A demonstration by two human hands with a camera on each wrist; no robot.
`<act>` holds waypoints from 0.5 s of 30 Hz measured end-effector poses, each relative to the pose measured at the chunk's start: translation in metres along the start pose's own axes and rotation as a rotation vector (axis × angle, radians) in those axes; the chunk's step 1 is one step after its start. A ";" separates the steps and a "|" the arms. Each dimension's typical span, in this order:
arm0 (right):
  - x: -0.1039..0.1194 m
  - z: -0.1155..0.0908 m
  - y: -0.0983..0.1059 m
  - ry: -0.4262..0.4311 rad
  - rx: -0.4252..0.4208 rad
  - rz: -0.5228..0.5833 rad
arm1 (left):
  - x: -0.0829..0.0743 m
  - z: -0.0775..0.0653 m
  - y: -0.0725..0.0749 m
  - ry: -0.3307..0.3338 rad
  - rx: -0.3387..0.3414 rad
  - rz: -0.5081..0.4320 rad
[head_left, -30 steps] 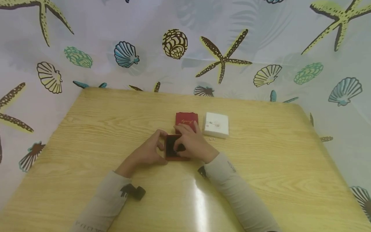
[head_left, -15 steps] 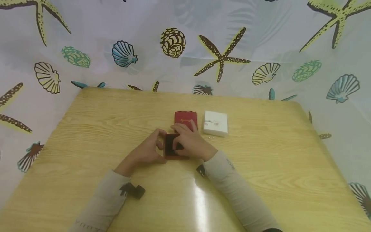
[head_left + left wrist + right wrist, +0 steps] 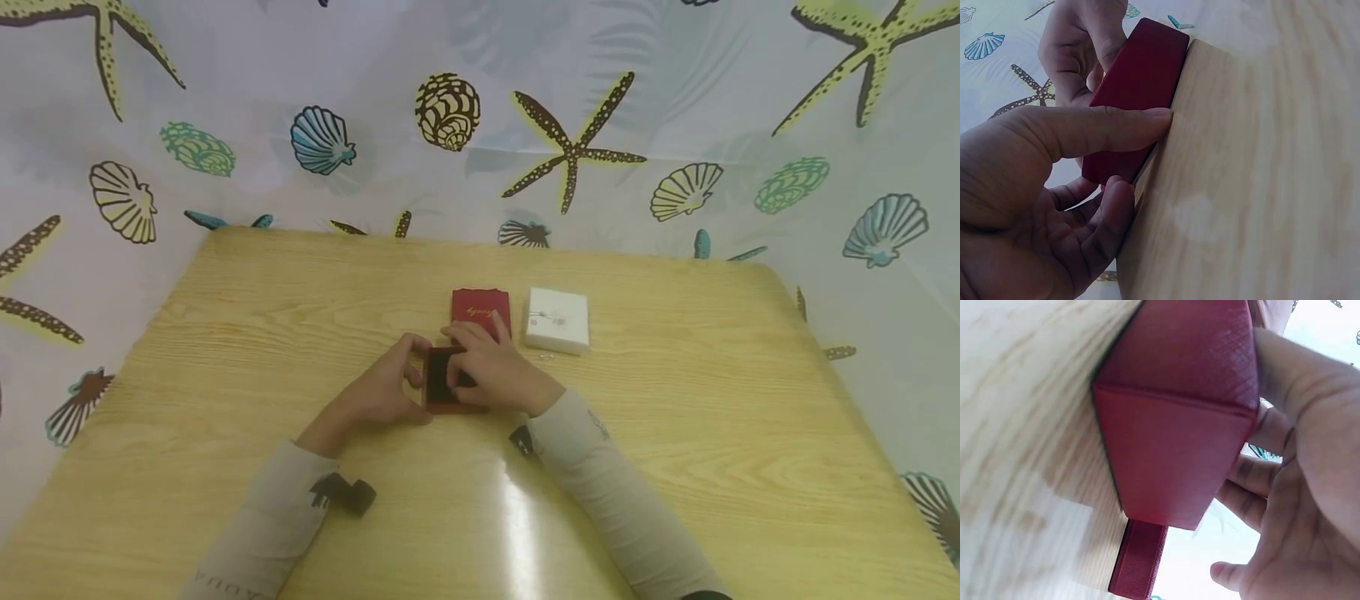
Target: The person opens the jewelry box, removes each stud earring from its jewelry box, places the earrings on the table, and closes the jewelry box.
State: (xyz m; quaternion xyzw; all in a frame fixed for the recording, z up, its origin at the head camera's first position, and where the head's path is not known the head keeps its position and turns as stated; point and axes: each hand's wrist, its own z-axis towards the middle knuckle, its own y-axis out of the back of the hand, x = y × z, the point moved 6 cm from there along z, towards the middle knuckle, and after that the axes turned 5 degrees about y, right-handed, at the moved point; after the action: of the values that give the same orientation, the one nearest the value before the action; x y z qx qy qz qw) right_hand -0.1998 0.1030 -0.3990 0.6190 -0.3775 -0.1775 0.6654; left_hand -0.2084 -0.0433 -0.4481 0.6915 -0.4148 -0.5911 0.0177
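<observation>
My left hand (image 3: 386, 387) holds a small dark red jewelry box (image 3: 453, 409) from its left side. In the left wrist view its thumb lies along the red wall of the box (image 3: 1141, 75). The box stands uncovered on the table, with a black insert (image 3: 439, 377) inside. My right hand (image 3: 501, 373) reaches over the box, thumb and index finger pinched together down at the insert. Whatever sits between those fingertips is hidden. The other right fingers stretch over a flat red case (image 3: 480, 302) with gold lettering, just behind the box.
A white square box (image 3: 558, 321) with a small printed design stands right of the red case. Tiny shiny pieces (image 3: 547, 357) lie in front of it on the wooden table (image 3: 712, 392). A shell-patterned curtain (image 3: 360, 75) hangs behind.
Both hands keep their places on the box. A second ago a small glint showed at the right fingertips; now it is covered. The whole view has shifted slightly.
</observation>
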 end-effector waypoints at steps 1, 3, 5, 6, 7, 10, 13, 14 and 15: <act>0.000 0.000 0.001 -0.001 -0.004 0.008 | 0.000 0.000 0.000 -0.002 -0.001 -0.001; -0.001 -0.001 0.002 -0.007 -0.006 0.022 | -0.001 0.000 0.000 -0.004 -0.003 -0.004; -0.001 -0.002 0.002 -0.018 -0.007 0.036 | -0.002 0.000 0.001 -0.006 -0.003 -0.004; -0.001 -0.002 0.003 -0.025 -0.006 0.043 | -0.003 0.000 0.001 -0.006 -0.004 -0.003; -0.001 -0.002 0.003 -0.031 -0.006 0.049 | -0.003 0.000 0.001 -0.004 -0.004 -0.002; 0.000 -0.001 0.005 -0.046 -0.009 0.054 | -0.003 0.000 0.002 0.000 -0.005 0.003; 0.001 0.000 0.004 -0.046 -0.005 0.031 | -0.002 0.000 0.001 0.007 -0.006 0.003; 0.001 0.000 0.004 -0.042 -0.002 0.022 | -0.001 0.001 0.000 0.009 -0.006 0.001; 0.001 0.000 0.003 -0.038 0.002 0.017 | 0.000 0.001 0.000 0.009 -0.006 -0.001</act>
State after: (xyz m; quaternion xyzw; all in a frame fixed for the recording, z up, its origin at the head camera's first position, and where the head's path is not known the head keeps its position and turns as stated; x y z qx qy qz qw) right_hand -0.1996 0.1023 -0.3960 0.6130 -0.3954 -0.1834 0.6590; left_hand -0.2090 -0.0426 -0.4483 0.6945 -0.4125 -0.5892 0.0213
